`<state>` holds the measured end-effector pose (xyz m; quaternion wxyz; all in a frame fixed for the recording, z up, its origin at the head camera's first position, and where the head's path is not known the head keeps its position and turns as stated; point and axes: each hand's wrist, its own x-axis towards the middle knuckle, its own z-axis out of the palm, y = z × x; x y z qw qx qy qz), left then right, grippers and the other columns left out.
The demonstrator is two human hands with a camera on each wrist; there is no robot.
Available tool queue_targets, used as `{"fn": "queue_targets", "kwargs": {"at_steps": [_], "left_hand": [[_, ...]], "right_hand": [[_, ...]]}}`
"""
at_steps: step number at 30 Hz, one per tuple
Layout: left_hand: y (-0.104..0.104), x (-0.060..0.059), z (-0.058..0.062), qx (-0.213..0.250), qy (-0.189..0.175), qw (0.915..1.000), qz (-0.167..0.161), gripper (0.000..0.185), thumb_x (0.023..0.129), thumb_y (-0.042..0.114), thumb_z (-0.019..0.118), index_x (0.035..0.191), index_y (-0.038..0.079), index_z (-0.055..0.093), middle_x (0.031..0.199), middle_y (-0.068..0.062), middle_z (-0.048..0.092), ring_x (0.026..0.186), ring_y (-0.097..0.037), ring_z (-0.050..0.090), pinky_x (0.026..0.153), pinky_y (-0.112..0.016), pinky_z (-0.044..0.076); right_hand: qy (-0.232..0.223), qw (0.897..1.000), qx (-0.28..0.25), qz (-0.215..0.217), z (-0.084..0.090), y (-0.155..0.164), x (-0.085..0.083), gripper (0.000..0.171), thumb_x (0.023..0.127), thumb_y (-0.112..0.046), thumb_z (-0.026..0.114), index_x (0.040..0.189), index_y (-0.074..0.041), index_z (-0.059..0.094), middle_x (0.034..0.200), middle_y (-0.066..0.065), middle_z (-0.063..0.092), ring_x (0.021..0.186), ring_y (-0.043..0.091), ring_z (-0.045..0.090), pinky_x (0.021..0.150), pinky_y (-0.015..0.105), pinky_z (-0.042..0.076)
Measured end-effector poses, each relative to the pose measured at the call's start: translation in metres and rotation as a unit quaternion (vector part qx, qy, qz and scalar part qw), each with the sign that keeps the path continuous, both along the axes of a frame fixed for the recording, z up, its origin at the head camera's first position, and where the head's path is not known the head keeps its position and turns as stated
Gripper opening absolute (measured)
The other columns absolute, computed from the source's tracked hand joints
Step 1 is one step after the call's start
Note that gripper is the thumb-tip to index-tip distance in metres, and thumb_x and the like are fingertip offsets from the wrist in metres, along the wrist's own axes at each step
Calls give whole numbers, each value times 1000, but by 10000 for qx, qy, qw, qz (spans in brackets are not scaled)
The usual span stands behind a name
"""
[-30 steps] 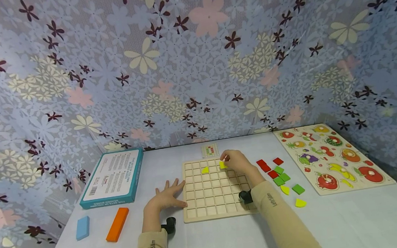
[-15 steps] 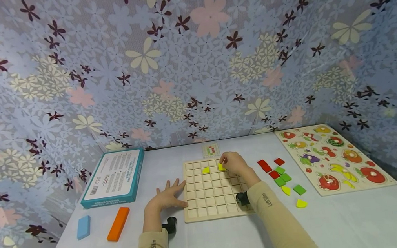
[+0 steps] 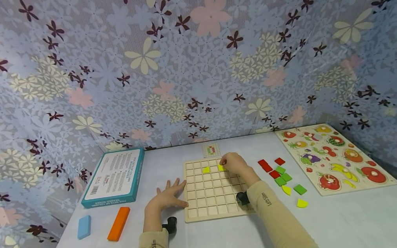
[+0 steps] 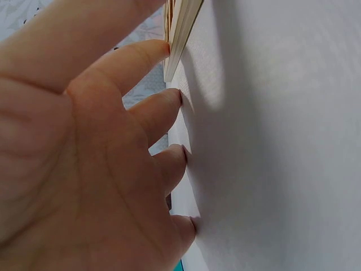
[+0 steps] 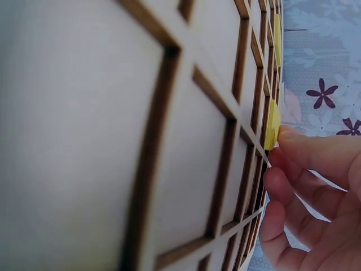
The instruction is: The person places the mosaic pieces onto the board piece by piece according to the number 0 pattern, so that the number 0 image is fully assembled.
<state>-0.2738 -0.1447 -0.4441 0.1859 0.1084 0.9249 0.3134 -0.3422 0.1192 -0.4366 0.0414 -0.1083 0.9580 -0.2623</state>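
Observation:
A wooden grid board [image 3: 205, 196] lies flat on the table in the head view. Fingers spread, my left hand [image 3: 166, 195] rests at its left edge; in the left wrist view a fingertip touches the board's side. Over the far part of the grid, my right hand [image 3: 234, 163] pinches a yellow quarter-round tile [image 5: 273, 125] between thumb and forefinger. That tile sits at a grid cell, and whether it is fully seated I cannot tell. Another yellow tile [image 3: 206, 170] lies in a cell to the left. A small pattern card [image 3: 211, 150] lies behind the board.
Right of the board lie red tiles [image 3: 264, 166], green tiles [image 3: 300, 189] and loose yellow tiles [image 3: 302, 203]. A fruit puzzle board [image 3: 310, 173] lies farther right. On the left are a teal-edged box [image 3: 114, 178], an orange block [image 3: 118, 224] and a light blue block [image 3: 84, 227].
My right hand has shifted slightly left and nearer with the yellow tile, then stays almost still. My left hand keeps its place at the board's edge.

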Motion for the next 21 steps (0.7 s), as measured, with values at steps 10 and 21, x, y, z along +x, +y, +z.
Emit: {"fn": "queue_targets", "kwargs": {"at_steps": [10, 21], "left_hand": [[-1, 0, 0, 12, -24, 10000, 12, 86, 68, 24, 79, 142, 11, 37, 152, -17, 18, 139, -42, -2, 103, -65, -13], [-2, -1, -3, 59, -40, 10000, 21, 85, 69, 24, 78, 142, 12, 37, 152, -16, 18, 139, -41, -3, 103, -65, -14]], "right_hand": [[-34, 9999, 109, -19, 3, -2, 2, 17, 85, 0, 58, 97, -4, 69, 98, 11, 66, 93, 28, 61, 79, 39, 51], [-35, 9995, -229, 219, 6, 8, 4, 20, 84, 0, 59, 102, -1, 67, 97, 14, 64, 88, 27, 59, 75, 38, 51]]}}
